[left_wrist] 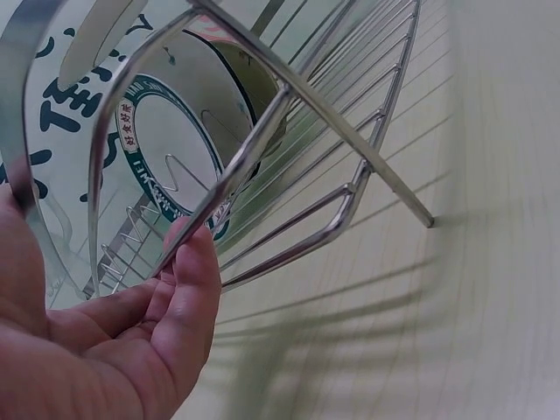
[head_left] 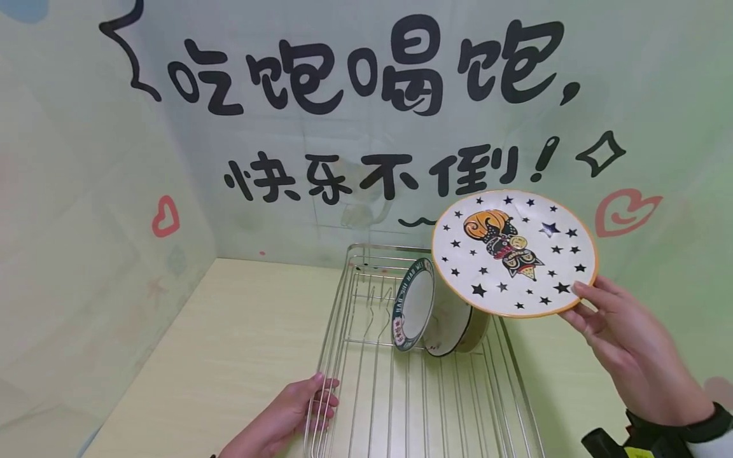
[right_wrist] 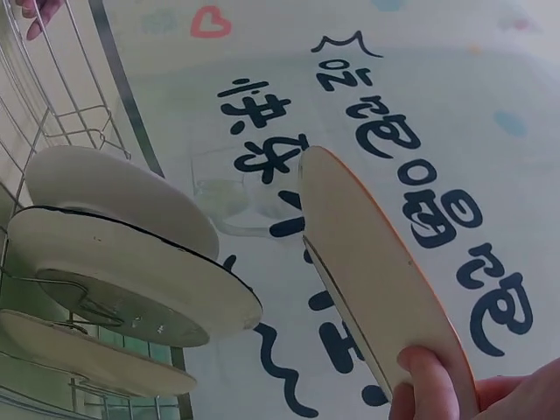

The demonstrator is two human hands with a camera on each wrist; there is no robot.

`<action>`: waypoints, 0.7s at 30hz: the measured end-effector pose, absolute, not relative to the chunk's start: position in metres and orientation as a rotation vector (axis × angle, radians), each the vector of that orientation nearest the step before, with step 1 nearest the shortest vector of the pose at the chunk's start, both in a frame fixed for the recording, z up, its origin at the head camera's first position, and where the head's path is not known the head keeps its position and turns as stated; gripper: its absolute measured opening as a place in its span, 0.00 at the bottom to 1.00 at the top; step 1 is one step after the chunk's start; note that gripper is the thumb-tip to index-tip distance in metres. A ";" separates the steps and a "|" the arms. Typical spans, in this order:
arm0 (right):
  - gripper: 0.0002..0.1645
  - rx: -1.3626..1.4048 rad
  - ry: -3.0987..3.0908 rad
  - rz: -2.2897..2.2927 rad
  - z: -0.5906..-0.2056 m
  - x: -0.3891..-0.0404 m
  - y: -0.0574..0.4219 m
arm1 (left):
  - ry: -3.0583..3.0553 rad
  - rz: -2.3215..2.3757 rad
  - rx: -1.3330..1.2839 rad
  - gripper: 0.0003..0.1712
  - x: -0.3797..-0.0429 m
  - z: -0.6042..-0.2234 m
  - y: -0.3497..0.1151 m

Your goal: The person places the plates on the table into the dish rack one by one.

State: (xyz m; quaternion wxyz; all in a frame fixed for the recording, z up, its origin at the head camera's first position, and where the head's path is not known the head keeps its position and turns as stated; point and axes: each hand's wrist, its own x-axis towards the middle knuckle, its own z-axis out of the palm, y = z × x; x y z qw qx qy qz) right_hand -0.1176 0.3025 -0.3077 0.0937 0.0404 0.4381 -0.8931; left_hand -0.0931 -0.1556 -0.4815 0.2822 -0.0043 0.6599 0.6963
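Observation:
My right hand [head_left: 641, 346] pinches a white plate [head_left: 515, 254] by its lower right edge. The plate has an orange rim, dark stars and a cartoon animal, and it is held tilted above the right side of a wire dish rack [head_left: 391, 407]. From the right wrist view, the underside of this plate [right_wrist: 376, 262] shows, with the fingers at its lower end. At the rack's left side, my left hand [head_left: 292, 407] holds the wire frame; the left wrist view shows its fingers [left_wrist: 194, 271] around a metal bar.
Inside the rack stand a green-rimmed white dish [head_left: 413, 305] and a dark-rimmed bowl [head_left: 449, 327], both on edge. Another pale dish [right_wrist: 96, 354] shows in the right wrist view. The rack rests on a light wooden table [head_left: 252, 318], before a printed backdrop [head_left: 355, 133].

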 end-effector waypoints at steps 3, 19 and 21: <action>0.25 0.117 1.534 -2.533 -0.296 -0.126 0.288 | 1.775 1.862 -0.005 0.38 -0.092 -0.481 -0.156; 0.35 0.067 2.107 -2.266 -0.288 -0.160 0.222 | 1.767 1.871 -0.004 0.38 -0.094 -0.483 -0.154; 0.34 0.077 2.179 -2.224 -0.287 -0.165 0.213 | 1.772 1.868 -0.008 0.38 -0.095 -0.483 -0.154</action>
